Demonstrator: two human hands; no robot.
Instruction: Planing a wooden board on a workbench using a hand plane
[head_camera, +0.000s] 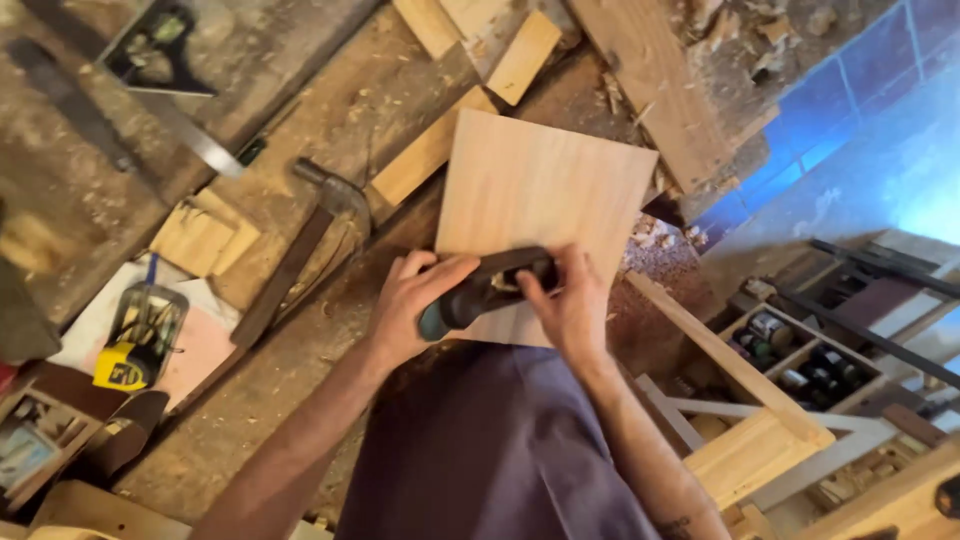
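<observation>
A square light wooden board (535, 190) lies on the worn workbench (300, 350), just in front of me. A dark hand tool with a teal end (480, 290), probably a small plane, rests on the board's near edge. My left hand (415, 305) grips its teal end. My right hand (570, 305) wraps over its other end. Both forearms reach out over my dark purple shirt.
A claw hammer (300, 250) lies left of the board. A metal square (180, 120), wood offcuts (205, 235) and shavings sit farther off. A yellow tape measure (120, 372) is at the left. Wooden shelves with jars (800, 350) stand on the right.
</observation>
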